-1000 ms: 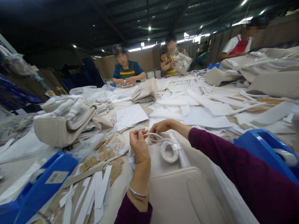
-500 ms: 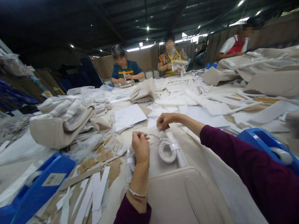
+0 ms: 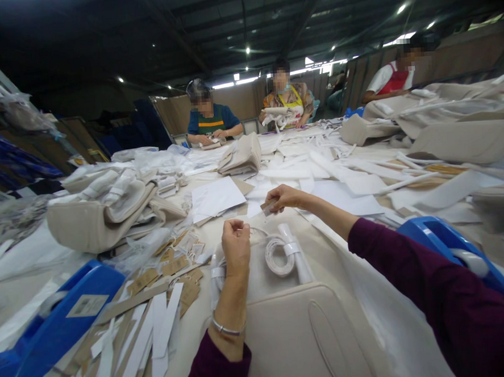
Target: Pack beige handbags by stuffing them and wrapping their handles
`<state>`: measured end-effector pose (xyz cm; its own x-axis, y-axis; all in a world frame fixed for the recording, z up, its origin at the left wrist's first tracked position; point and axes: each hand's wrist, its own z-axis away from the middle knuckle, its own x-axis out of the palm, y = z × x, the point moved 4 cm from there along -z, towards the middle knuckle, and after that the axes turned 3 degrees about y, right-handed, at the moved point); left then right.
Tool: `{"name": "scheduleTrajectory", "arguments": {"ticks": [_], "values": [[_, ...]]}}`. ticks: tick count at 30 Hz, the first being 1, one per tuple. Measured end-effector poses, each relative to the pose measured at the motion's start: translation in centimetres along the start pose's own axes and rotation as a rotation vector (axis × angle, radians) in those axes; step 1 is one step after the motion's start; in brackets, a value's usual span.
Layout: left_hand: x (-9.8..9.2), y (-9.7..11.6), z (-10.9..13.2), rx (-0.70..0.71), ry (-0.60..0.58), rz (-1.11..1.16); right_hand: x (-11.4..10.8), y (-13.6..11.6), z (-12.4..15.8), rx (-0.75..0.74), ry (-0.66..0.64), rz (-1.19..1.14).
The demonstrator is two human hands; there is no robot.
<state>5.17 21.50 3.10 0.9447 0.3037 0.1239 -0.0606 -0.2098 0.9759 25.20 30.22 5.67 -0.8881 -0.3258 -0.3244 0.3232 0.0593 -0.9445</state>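
Observation:
A beige handbag (image 3: pixel 286 328) lies flat in front of me, an oval loop-shaped line on its right side. Above it rests a rolled pale strap (image 3: pixel 280 256), beside a handle wrapped in white (image 3: pixel 296 254). My right hand (image 3: pixel 287 197) pinches a small brown tag (image 3: pixel 269 206) that has a clear edge or sleeve. To its lower left, my left hand (image 3: pixel 237 243) is closed, thumb against curled fingers. A thin strap portion runs up to its thumb; what it grips is hidden. Another white-wrapped handle part (image 3: pixel 217 273) shows behind the left wrist.
Blue tape dispensers (image 3: pixel 68 325) stand on both sides. Brown hang tags (image 3: pixel 190 292) and paper strips (image 3: pixel 158 325) lie at left. Another beige bag (image 3: pixel 96 221) and white sheets (image 3: pixel 216 199) lie farther back. Several co-workers (image 3: pixel 213 120) work across the table.
My right hand has shifted slightly right and up and turned, so the brown tag shows more. My left hand stays nearly in place. Across the table, a co-worker's held bundle has moved left.

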Motion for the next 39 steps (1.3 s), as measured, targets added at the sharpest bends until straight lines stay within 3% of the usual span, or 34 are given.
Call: {"name": "scheduleTrajectory", "arguments": {"ticks": [5, 9, 15, 21, 31, 39], "values": [[-0.6, 0.7, 0.0, 0.107, 0.058, 0.035, -0.2, -2.4, 0.2, -0.112, 0.152, -0.033], [0.2, 1.3, 0.6, 0.036, -0.056, 0.081, 1.7, -4.5, 1.7, -0.193, 0.221, -0.208], [0.3, 1.5, 0.9, -0.139, -0.056, 0.307, 5.4, -4.8, 4.3, -0.117, 0.095, -0.301], [-0.2, 1.3, 0.6, -0.192, -0.029, 0.474, 6.7, -4.7, 5.4, -0.125, -0.005, -0.311], [-0.3, 1.9, 0.5, -0.193, 0.0, 0.62, 6.8, -5.1, 5.4, -0.118, 0.011, -0.23], [-0.4, 2.1, 0.3, -0.094, -0.017, 0.63, 8.5, -4.3, 5.7, 0.008, -0.208, -0.449]]}}
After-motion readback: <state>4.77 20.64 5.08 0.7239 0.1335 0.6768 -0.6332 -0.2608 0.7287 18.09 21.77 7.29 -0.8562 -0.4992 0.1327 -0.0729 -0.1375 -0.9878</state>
